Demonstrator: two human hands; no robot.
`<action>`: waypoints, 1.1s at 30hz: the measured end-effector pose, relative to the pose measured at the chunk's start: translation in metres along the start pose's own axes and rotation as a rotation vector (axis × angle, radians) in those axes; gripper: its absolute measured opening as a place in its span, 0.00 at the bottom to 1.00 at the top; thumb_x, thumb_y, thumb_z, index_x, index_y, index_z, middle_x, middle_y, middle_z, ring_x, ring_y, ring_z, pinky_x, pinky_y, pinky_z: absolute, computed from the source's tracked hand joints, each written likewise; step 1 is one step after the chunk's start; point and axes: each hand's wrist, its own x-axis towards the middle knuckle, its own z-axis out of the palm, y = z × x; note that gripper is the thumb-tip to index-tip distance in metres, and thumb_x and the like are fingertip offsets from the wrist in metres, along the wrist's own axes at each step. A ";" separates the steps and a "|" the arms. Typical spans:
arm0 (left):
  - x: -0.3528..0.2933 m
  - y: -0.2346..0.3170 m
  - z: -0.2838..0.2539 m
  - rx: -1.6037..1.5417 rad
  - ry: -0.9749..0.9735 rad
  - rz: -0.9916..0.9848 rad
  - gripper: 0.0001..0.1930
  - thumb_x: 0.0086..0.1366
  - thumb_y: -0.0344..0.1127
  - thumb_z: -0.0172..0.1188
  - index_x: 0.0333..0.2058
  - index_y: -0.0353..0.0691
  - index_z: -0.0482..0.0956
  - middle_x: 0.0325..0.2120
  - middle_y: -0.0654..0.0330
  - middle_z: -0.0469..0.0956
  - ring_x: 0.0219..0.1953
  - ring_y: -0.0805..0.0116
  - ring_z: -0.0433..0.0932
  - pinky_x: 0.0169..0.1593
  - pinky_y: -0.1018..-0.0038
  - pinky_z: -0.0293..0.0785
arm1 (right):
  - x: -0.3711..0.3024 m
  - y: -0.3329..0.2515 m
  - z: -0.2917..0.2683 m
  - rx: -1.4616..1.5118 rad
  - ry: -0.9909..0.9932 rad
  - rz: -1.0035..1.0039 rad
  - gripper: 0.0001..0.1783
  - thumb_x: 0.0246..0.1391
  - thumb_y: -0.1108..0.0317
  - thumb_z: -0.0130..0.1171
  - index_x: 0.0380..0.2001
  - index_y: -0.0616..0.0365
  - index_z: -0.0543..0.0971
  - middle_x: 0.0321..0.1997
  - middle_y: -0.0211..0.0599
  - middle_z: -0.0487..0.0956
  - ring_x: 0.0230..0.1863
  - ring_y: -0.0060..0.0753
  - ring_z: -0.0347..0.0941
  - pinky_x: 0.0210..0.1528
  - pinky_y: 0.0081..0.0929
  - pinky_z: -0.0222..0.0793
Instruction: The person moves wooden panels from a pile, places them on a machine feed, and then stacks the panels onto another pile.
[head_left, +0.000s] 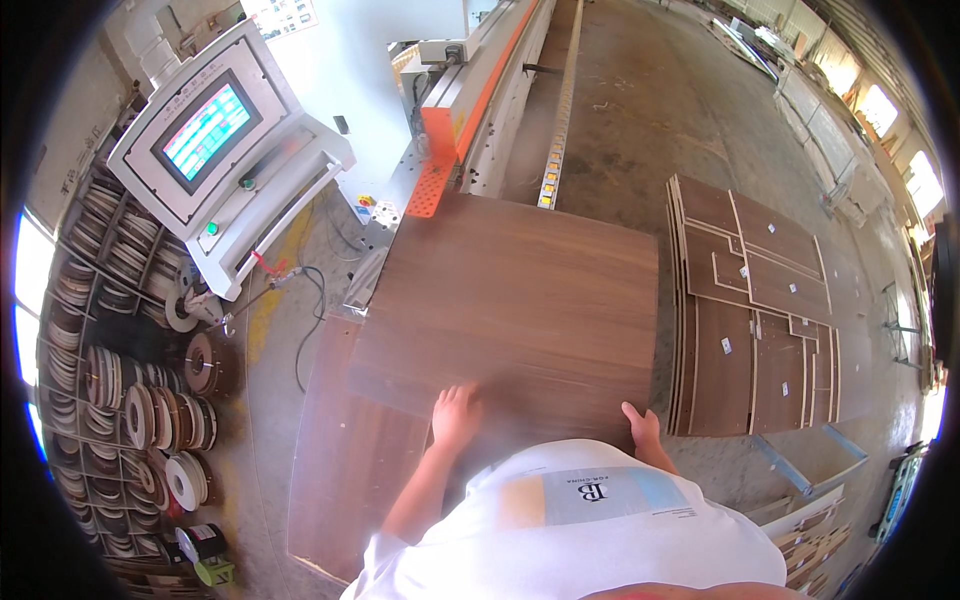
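Note:
A large brown wood-grain panel [520, 290] lies in front of me, its far left corner beside the orange guard of a long machine. My left hand [457, 415] rests on top of the panel near its close side, fingers lying against the surface. At the near right corner, my right hand [643, 428] grips the panel's edge with the thumb up; its other fingers are partly hidden. Beneath the panel, to the left, a second brown board [345, 470] shows.
A control console [225, 130] with a lit screen stands at left. Racks hold rolls of edge banding [170, 418] beyond a hose. The machine's orange-edged beam [437, 150] and a roller rail [552, 165] run away from me. Stacked cut panels [725, 370] lie at right near a blue metal frame [805, 465].

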 end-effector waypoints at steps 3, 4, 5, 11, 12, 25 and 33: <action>-0.002 -0.013 0.001 -0.275 0.087 -0.045 0.29 0.58 0.29 0.61 0.60 0.43 0.70 0.51 0.56 0.80 0.39 0.51 0.81 0.44 0.59 0.78 | -0.016 -0.019 0.002 0.018 -0.042 -0.061 0.41 0.49 0.43 0.71 0.53 0.71 0.78 0.55 0.54 0.80 0.58 0.48 0.76 0.59 0.38 0.68; 0.010 0.001 -0.010 -0.321 0.069 -0.020 0.31 0.59 0.29 0.60 0.63 0.44 0.67 0.52 0.54 0.79 0.40 0.48 0.81 0.45 0.57 0.78 | -0.018 -0.023 0.000 0.010 -0.038 -0.074 0.40 0.48 0.44 0.71 0.52 0.70 0.79 0.54 0.54 0.81 0.57 0.48 0.76 0.58 0.38 0.69; 0.019 0.013 -0.022 -0.367 0.053 -0.013 0.34 0.59 0.29 0.58 0.66 0.45 0.64 0.54 0.52 0.78 0.41 0.46 0.81 0.46 0.55 0.78 | -0.008 -0.023 0.001 -0.008 -0.035 -0.081 0.39 0.49 0.44 0.71 0.51 0.70 0.79 0.53 0.53 0.81 0.56 0.48 0.77 0.57 0.38 0.69; 0.122 0.115 -0.155 0.199 -0.102 0.103 0.50 0.59 0.34 0.60 0.74 0.50 0.38 0.42 0.51 0.84 0.36 0.44 0.83 0.40 0.54 0.80 | -0.007 -0.015 -0.005 -0.051 -0.035 -0.060 0.37 0.52 0.44 0.70 0.50 0.70 0.79 0.52 0.52 0.82 0.55 0.46 0.77 0.57 0.37 0.69; 0.137 0.118 -0.167 0.189 -0.064 0.107 0.52 0.59 0.35 0.60 0.74 0.50 0.35 0.39 0.53 0.85 0.36 0.45 0.83 0.40 0.55 0.81 | -0.005 -0.015 -0.004 -0.077 -0.029 -0.072 0.37 0.52 0.45 0.70 0.50 0.70 0.79 0.52 0.51 0.82 0.55 0.46 0.77 0.57 0.37 0.69; 0.092 0.037 -0.064 -0.647 -0.124 -0.026 0.05 0.67 0.32 0.63 0.39 0.38 0.81 0.25 0.67 0.79 0.23 0.80 0.73 0.26 0.78 0.69 | -0.018 -0.036 0.003 0.152 -0.010 -0.035 0.37 0.50 0.52 0.73 0.54 0.69 0.77 0.56 0.51 0.79 0.58 0.42 0.75 0.60 0.36 0.68; -0.055 -0.045 -0.018 -0.532 -0.184 -0.809 0.12 0.68 0.38 0.57 0.35 0.36 0.82 0.22 0.60 0.82 0.17 0.75 0.75 0.21 0.77 0.69 | -0.032 -0.056 -0.004 0.195 -0.007 0.012 0.30 0.50 0.55 0.73 0.49 0.68 0.81 0.48 0.46 0.84 0.50 0.38 0.79 0.53 0.35 0.71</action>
